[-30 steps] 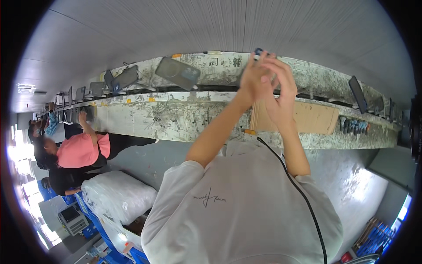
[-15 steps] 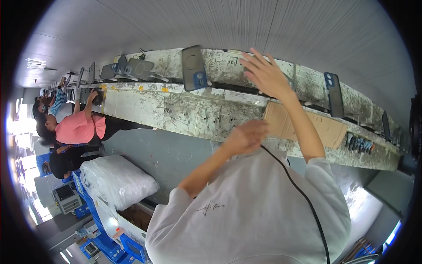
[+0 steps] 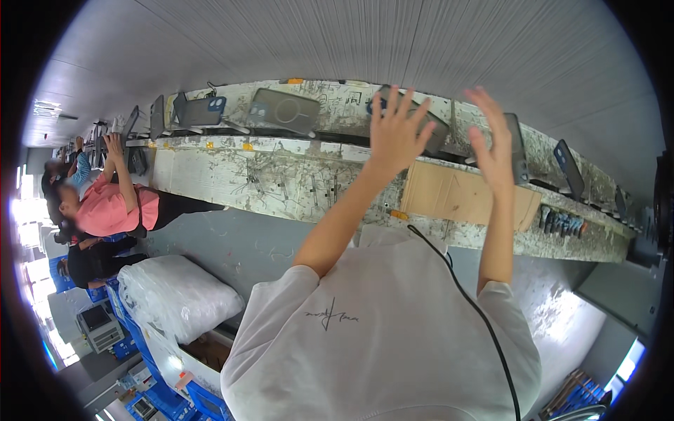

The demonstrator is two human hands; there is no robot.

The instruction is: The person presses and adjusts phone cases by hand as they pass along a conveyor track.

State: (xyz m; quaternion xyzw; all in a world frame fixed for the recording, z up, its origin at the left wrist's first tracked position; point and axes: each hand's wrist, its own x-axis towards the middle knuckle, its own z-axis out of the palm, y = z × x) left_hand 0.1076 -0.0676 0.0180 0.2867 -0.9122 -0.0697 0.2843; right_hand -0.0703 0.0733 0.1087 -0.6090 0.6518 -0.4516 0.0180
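Note:
My left hand (image 3: 398, 133) is raised with its fingers spread, in front of a dark translucent phone case (image 3: 437, 133) that it partly covers. Whether the fingertips touch that case I cannot tell. Just to the right, my right hand (image 3: 495, 147) is up with thumb and fingers apart, overlapping the edge of another phone case (image 3: 517, 151). Nothing shows in either palm. Left of my hands, a grey phone case with a ring on its back (image 3: 291, 111) lies tilted on a holder above the dark slot of the line.
More cases stand along the line, such as a dark one (image 3: 569, 168) at right and a blue-grey one (image 3: 203, 111) at left. Cardboard (image 3: 463, 196) lies on the stained bench (image 3: 232, 165). A person in pink (image 3: 112, 207) works at left, near a plastic-wrapped bundle (image 3: 179, 298).
My left hand has risen from in front of my chest to the row of cases. My right hand has moved rightward. The cases have shifted along the line.

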